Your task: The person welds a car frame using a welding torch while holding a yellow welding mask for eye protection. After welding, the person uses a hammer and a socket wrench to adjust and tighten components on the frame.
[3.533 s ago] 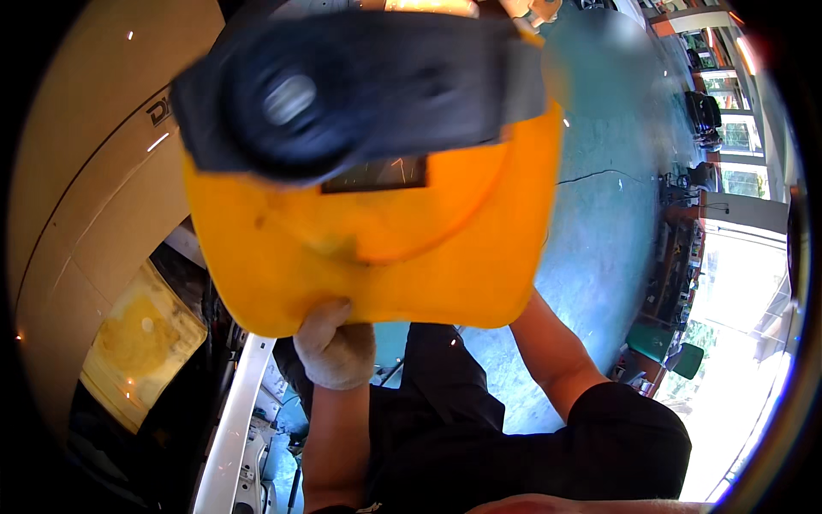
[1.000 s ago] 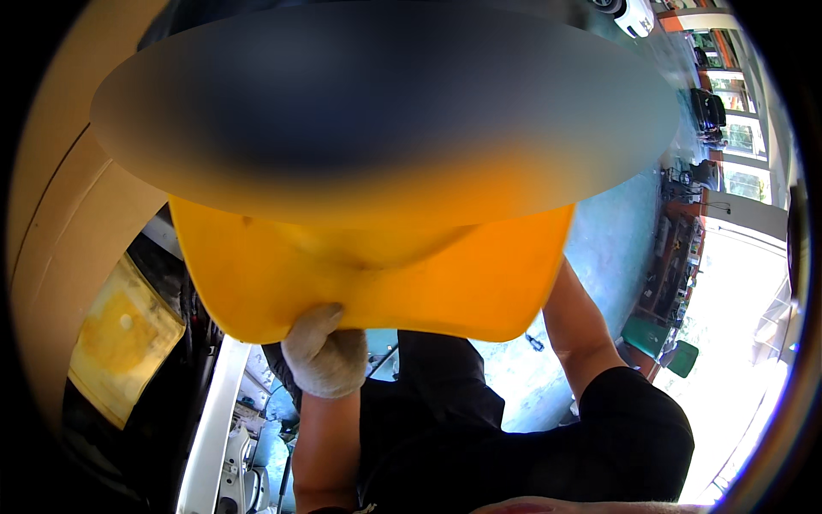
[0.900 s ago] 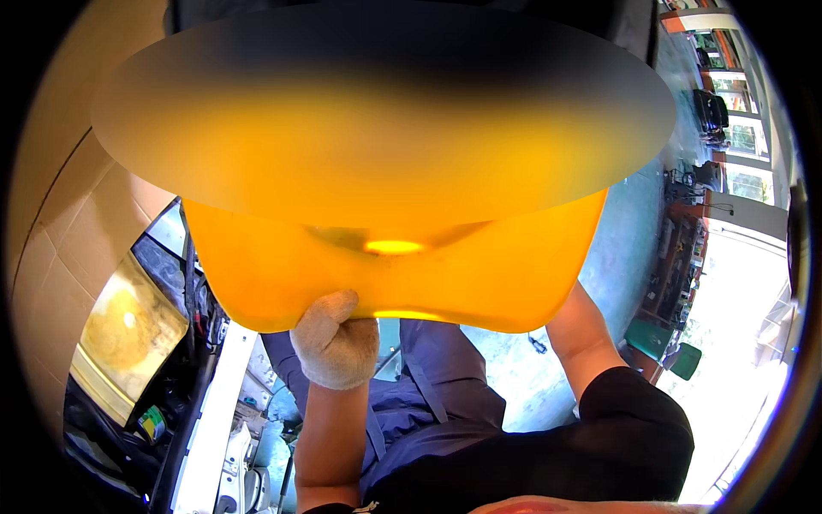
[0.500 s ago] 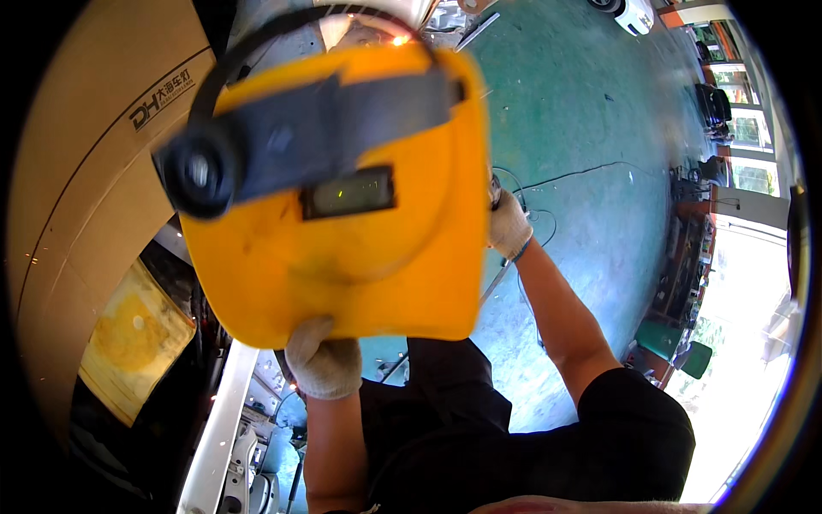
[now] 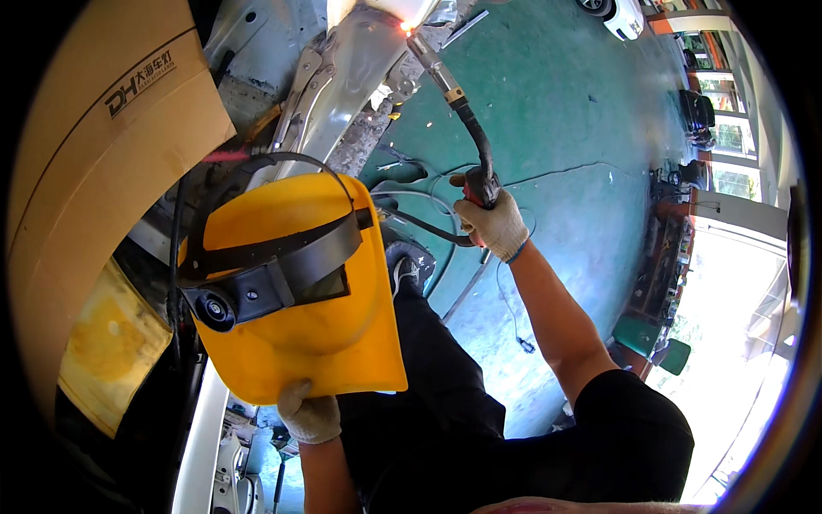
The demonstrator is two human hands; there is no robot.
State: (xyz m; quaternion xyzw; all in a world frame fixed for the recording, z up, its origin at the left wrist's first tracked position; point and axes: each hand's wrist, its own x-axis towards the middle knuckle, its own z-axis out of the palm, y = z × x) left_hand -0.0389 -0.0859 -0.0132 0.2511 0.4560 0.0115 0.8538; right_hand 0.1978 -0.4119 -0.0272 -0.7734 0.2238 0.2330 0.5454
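A yellow welding mask [image 5: 342, 343] with a black headband is gripped at its lower edge by my gloved left hand [image 5: 310, 415], thumb over its inner side. My gloved right hand [image 5: 495, 224] is wrapped round the handle of a welding torch [image 5: 473, 128]. The torch neck slants up to the left, and its nozzle tip is at a bright orange glowing spot on a bare metal car body panel [image 5: 349, 86]. Locking pliers [image 5: 306, 90] appear clamped along the panel's left side. The left fingers behind the mask are hidden.
A large cardboard sheet [image 5: 103, 111] stands at the left, above a yellowed pad [image 5: 116, 343]. Cables [image 5: 565, 174] run over the green floor [image 5: 548, 111]. A shelf or bench [image 5: 655, 274] lines the right side, and part of a white car [image 5: 625, 19] shows at top right.
The mask has dropped down and left with my left hand, uncovering the metal panel, the torch and the glowing spot. My right hand stays in much the same place. Sparks fewer now.
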